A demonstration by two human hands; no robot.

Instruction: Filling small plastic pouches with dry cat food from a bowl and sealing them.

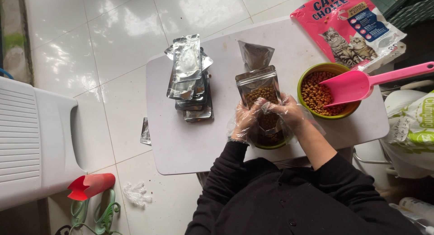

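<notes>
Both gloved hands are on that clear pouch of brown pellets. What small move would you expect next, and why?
Probably pinching the pouch's top edge shut. The left hand and right hand grip the filled pouch at its middle, standing over a green bowl. Its top looks unsealed, though that is hard to tell. The pink scoop rests in the other pellet bowl, so scooping seems paused.
</notes>
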